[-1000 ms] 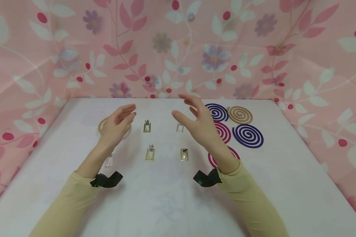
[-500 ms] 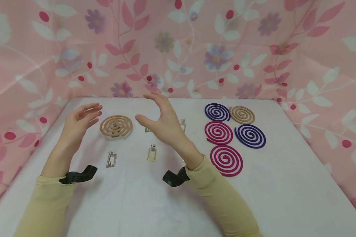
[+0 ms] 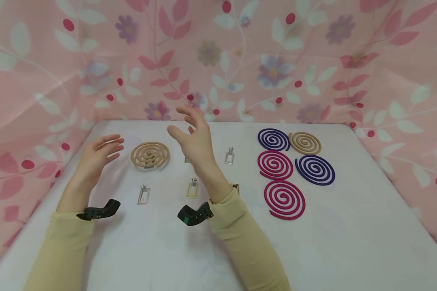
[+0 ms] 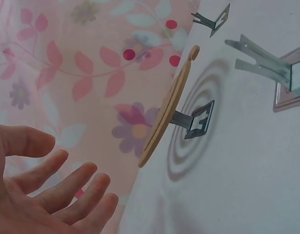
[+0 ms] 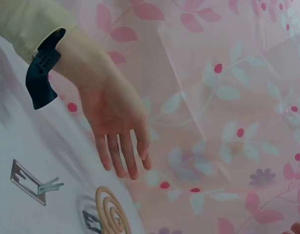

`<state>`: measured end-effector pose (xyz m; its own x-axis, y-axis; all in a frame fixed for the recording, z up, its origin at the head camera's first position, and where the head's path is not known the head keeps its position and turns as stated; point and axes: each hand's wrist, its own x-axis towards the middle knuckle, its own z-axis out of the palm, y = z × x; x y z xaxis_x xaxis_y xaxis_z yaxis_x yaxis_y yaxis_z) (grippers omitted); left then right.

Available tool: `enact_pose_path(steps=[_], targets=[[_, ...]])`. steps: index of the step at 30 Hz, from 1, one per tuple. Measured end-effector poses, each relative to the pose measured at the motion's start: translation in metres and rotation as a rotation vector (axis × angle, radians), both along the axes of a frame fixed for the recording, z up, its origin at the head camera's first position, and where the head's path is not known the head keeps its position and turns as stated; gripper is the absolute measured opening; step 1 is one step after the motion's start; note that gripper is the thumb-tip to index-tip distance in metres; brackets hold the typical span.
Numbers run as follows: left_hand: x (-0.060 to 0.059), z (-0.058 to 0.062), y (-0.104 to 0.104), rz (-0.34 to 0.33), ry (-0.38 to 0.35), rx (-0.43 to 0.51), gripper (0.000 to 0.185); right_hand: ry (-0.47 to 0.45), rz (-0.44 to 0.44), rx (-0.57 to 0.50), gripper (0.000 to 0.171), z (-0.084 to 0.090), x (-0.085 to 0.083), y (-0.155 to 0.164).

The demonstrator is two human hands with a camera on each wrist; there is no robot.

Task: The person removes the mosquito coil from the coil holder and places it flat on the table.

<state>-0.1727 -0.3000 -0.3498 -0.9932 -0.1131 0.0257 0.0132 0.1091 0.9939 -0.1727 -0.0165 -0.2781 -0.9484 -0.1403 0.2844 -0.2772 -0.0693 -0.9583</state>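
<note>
A tan mosquito coil [image 3: 149, 153] rests raised on a small metal coil stand [image 4: 182, 119] at the table's left. In the left wrist view, the tan coil [image 4: 165, 114] is seen edge-on, with its shadow on the cloth behind. Left of it my left hand [image 3: 96, 155] hovers with relaxed fingers, apart from the coil and holding nothing. To the coil's right, my right hand [image 3: 196, 141] is raised, thumb and fingers spread around bare air. My right forearm partly covers a dark stand [image 3: 235, 187], and another stand [image 3: 187, 160] behind that hand is mostly hidden.
Uncovered stands include a silver one [image 3: 144, 195], a gold one [image 3: 192, 188] and another silver one [image 3: 230, 155]. At the right lie two blue coils [image 3: 273, 140], two pink coils [image 3: 283, 197] and a tan coil [image 3: 305, 141]. Floral cloth [image 3: 218, 60] hangs behind the table.
My left hand has moved left, away from the tan coil on its stand. My right hand has swung left from beside the coil group. The view has shifted slightly.
</note>
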Motion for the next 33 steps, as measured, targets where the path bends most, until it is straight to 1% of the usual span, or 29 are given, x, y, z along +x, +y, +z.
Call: enact_pose_path(steps=[5,10,13,17,19,21,24,25,29,31,33], targets=[[-0.004,-0.010,-0.007,-0.026,-0.023,-0.005,0.040,-0.110,0.005,-0.117,0.042,-0.010,-0.001,-0.003],[-0.007,-0.017,-0.012,-0.053,-0.054,0.011,0.041,-0.282,-0.002,-0.265,0.043,-0.020,-0.003,-0.015],[-0.007,-0.021,-0.013,-0.071,-0.075,0.060,0.041,-0.374,-0.007,-0.320,0.043,-0.029,-0.005,-0.024],[-0.008,-0.026,-0.014,-0.096,-0.081,0.113,0.042,-0.449,0.000,-0.305,0.044,-0.043,-0.007,-0.037],[-0.009,-0.029,-0.014,-0.101,-0.075,0.109,0.042,-0.476,0.005,-0.288,0.043,-0.050,-0.009,-0.043],[-0.010,-0.032,-0.013,-0.111,-0.071,0.129,0.040,-0.502,0.001,-0.277,0.042,-0.057,-0.011,-0.048],[-0.011,-0.036,-0.011,-0.112,-0.070,0.119,0.036,-0.532,-0.026,-0.275,0.040,-0.069,-0.015,-0.055],[-0.011,-0.037,-0.011,-0.117,-0.071,0.131,0.036,-0.539,-0.036,-0.273,0.039,-0.073,-0.016,-0.057],[-0.013,-0.040,-0.008,-0.116,-0.080,0.131,0.033,-0.549,-0.047,-0.283,0.038,-0.085,-0.018,-0.063],[-0.014,-0.042,-0.007,-0.117,-0.090,0.150,0.035,-0.560,-0.042,-0.291,0.038,-0.089,-0.019,-0.065],[-0.015,-0.043,-0.006,-0.110,-0.108,0.143,0.039,-0.576,-0.033,-0.296,0.039,-0.093,-0.019,-0.066]])
